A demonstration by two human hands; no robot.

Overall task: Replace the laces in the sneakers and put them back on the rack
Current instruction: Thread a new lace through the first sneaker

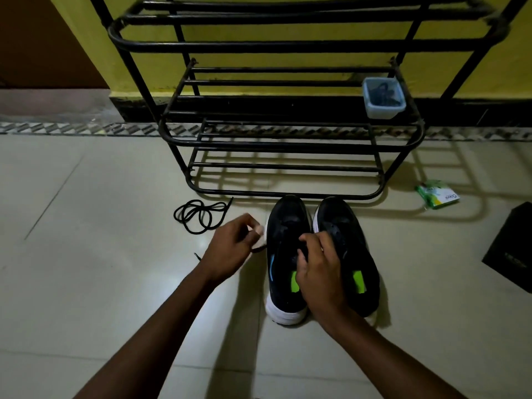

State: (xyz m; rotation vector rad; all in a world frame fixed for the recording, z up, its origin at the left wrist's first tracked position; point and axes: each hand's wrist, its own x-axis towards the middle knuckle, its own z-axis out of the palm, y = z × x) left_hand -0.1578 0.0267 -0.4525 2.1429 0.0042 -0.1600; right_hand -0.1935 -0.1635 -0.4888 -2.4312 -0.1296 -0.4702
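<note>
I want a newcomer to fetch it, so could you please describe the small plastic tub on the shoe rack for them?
Find the black metal shoe rack against the yellow wall; look at the right end of its middle shelf. The tub there is small, square, pale blue translucent plastic with something dark coiled inside, and it is the only thing visible on the rack.
</note>
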